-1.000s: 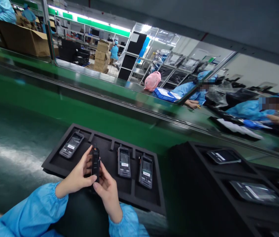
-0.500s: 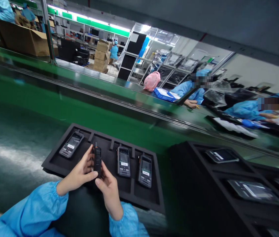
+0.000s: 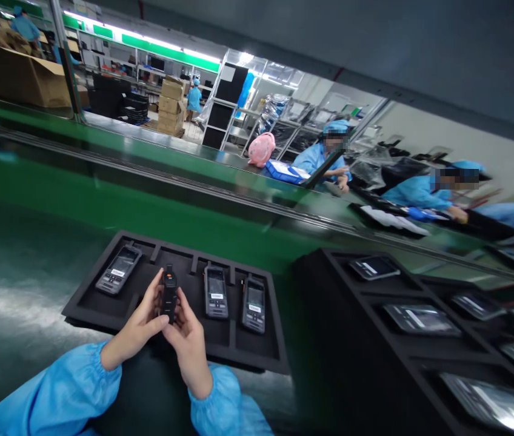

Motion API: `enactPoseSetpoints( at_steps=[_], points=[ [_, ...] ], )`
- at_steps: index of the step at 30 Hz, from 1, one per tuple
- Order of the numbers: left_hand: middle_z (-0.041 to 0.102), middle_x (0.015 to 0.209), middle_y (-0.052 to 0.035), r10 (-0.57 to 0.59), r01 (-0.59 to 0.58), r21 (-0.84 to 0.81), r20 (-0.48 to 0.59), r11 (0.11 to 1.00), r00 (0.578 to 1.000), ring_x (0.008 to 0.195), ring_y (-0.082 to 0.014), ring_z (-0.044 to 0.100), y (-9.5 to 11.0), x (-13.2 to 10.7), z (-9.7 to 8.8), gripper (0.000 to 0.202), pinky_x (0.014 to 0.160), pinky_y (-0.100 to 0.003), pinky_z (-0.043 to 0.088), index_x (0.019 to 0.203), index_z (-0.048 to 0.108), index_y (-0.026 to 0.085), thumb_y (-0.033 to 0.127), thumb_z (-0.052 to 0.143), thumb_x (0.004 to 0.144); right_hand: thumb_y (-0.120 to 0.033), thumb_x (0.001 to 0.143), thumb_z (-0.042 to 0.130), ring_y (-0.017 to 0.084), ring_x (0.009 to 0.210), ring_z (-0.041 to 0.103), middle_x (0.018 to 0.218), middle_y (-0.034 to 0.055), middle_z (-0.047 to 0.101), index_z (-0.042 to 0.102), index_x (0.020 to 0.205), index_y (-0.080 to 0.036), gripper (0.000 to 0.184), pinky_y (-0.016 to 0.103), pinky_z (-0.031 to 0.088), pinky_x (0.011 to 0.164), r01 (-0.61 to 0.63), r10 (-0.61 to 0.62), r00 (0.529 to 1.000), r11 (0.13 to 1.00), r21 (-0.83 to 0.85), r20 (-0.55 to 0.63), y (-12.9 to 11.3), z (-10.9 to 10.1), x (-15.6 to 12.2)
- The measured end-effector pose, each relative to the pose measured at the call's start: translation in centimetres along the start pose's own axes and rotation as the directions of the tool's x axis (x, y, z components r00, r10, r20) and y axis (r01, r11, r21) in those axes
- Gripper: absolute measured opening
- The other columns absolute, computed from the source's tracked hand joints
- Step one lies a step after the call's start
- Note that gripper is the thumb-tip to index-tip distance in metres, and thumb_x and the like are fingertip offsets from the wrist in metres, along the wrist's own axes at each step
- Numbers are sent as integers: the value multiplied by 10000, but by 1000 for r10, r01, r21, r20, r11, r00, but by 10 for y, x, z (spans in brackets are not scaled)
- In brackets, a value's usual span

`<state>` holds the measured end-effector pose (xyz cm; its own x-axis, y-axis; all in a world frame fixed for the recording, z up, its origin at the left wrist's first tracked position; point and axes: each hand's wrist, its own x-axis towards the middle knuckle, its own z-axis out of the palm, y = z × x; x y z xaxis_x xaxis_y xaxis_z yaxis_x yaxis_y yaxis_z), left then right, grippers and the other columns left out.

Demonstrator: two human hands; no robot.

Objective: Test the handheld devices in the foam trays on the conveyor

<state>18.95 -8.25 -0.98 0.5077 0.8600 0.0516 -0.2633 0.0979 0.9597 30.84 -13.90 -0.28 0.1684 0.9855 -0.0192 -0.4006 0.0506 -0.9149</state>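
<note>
Between my two hands is a black handheld two-way radio (image 3: 170, 297), turned edge-on, with an orange mark near its top. My left hand (image 3: 137, 330) grips it from the left, thumb on the lower end. My right hand (image 3: 190, 346) closes on its right side, thumb also low. Below them lies a black foam tray (image 3: 283, 348) with recesses. In it, similar radios with screens, keypads and white labels lie face up: one radio (image 3: 119, 269) at the left, another radio (image 3: 216, 292) right of my hands, and a third radio (image 3: 254, 304) at the right end.
At right stands a stack of black foam trays (image 3: 325, 339) with several radios in the top one. A metal rail (image 3: 148, 175) crosses the green bench. Beyond it are a pink container (image 3: 261, 149), a blue tray (image 3: 287, 172), a cardboard box (image 3: 20, 72) and co-workers in blue.
The held radio has turned slightly, so its orange mark and top show more. My view has swung a little to the right; both hands keep their grip.
</note>
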Motion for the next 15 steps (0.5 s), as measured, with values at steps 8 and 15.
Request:
enactPoseSetpoints(
  at_steps=[8,15],
  points=[
    [474,1423,-167,-11,68,272,-205,960,979,1259,-308,524,11,32,3,955,1063,-451,416,1547,66,218,539,608,829,-416,825,656,255,1120,621,1204,120,676,459,1413,-206,654,476,485,1018,151,-300,950,681,-717,-84,-27,-41,10],
    [389,1346,-215,6,194,786,-244,587,970,718,-215,666,10,64,-4,957,838,-474,523,1550,65,177,478,597,813,-356,777,697,397,1161,563,1357,288,535,209,1503,-2,944,529,475,962,-178,-298,935,65,-982,-190,-44,-65,33]
  ],
)
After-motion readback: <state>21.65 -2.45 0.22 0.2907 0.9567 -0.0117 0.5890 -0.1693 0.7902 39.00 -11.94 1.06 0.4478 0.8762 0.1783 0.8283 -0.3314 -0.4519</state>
